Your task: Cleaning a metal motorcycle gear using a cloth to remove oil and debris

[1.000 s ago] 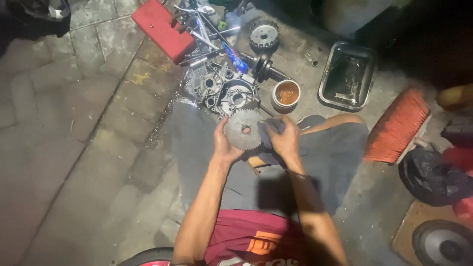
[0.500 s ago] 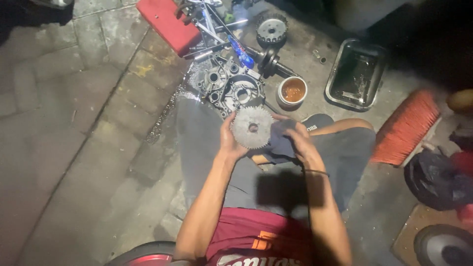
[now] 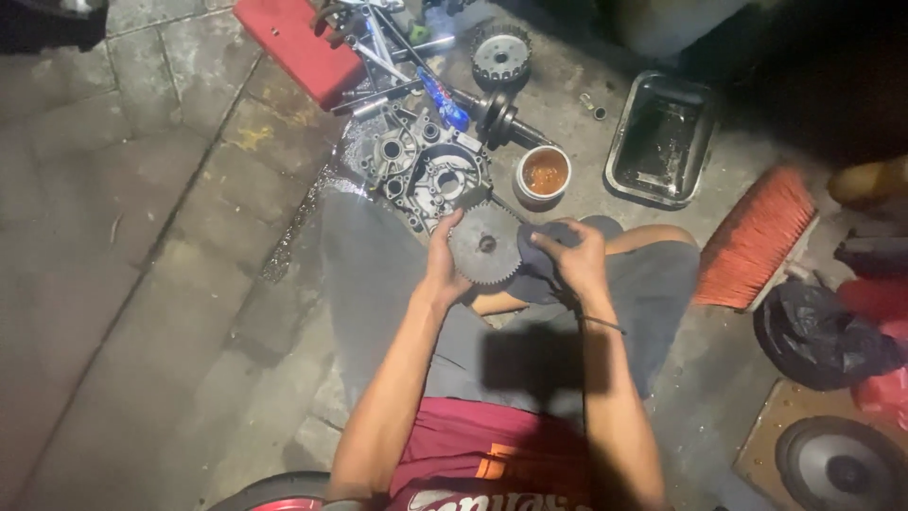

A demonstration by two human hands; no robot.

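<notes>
gear wheel [image 3: 484,244]: 1 | cup [image 3: 544,174]: 1 | metal tray [image 3: 705,114]: 1 | brush [image 3: 754,237]: 1 | speaker [image 3: 838,464]: 1

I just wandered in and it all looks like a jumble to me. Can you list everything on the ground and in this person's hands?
gear: one, grey, toothed disc, held in both hands
rag: one, dark, under the right hand, against the gear
engine case: one, grey, on the ground beyond the gear
cup: one, white, orange-brown liquid inside, right of the case
tray: one, metal, right of the cup
toolbox: one, red, top left
tools: several, silver, beside the toolbox
toothed hub: one, grey, top centre
brush: one, orange bristles, right
black bag: one, right
speaker: one, grey, bottom right
left hand: grips the gear's left edge
right hand: holds the rag
</notes>
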